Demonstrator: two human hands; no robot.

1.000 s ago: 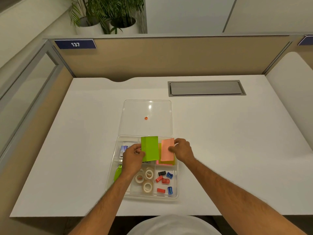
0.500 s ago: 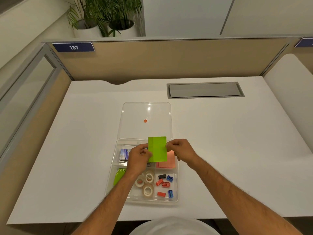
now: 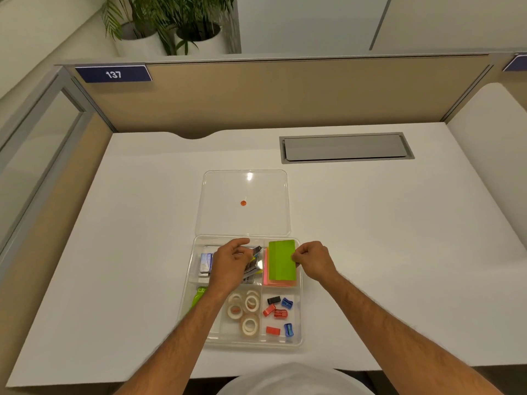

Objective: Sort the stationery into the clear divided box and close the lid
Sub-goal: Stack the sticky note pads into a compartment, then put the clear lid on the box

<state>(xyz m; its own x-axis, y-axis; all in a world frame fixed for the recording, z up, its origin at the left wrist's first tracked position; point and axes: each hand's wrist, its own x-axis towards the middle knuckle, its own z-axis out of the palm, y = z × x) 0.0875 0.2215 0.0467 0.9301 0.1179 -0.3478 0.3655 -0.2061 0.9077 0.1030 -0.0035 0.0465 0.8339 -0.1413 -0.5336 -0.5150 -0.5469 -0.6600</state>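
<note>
Green sticky notes [image 3: 281,259] lie on the pink pad [image 3: 266,269] in the far right compartment of your clear box [image 3: 299,315]; your right hand [image 3: 312,259] pinches their right edge. Your left hand [image 3: 229,265] hovers with loosely curled fingers over the staplers [image 3: 253,266], holding nothing. Its lid [image 3: 245,202] lies open on the desk [image 3: 399,238].

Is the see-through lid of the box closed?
No, the clear plastic lid lies flat open on the white desk behind the clear divided box.
</note>
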